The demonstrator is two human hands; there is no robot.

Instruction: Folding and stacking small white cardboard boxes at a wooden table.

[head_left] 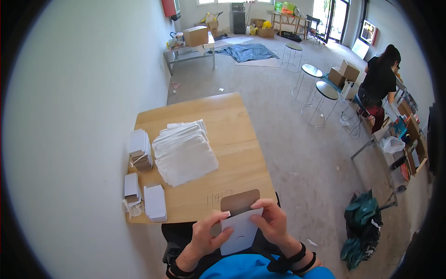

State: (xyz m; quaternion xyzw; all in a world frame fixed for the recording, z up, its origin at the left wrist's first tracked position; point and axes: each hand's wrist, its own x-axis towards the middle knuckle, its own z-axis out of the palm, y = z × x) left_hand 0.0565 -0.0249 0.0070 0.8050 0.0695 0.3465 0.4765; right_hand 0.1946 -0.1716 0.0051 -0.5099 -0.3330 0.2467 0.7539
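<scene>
Between my two hands is a small flat white cardboard carton (240, 231) with a brown flap (240, 201) standing up at its far end. My left hand (210, 232) grips its left edge, thumb on the white face. My right hand (272, 222) pinches the upper right corner beside the flap. Both hands are just off the near edge of the wooden table (234, 135). On the table lies a spread pile of thin white sheets or sleeves (186, 156). Left of it are stacks of white cartons (139, 142), a smaller stack (132, 187) and another (155, 203).
A white wall (83, 139) runs along the table's left side. To the right are round stools (327, 90), a dark green plastic bag (360, 223) on the floor, and a cluttered side table (383, 139) where another person (382, 81) bends over. A blue sheet (248, 52) lies farther back.
</scene>
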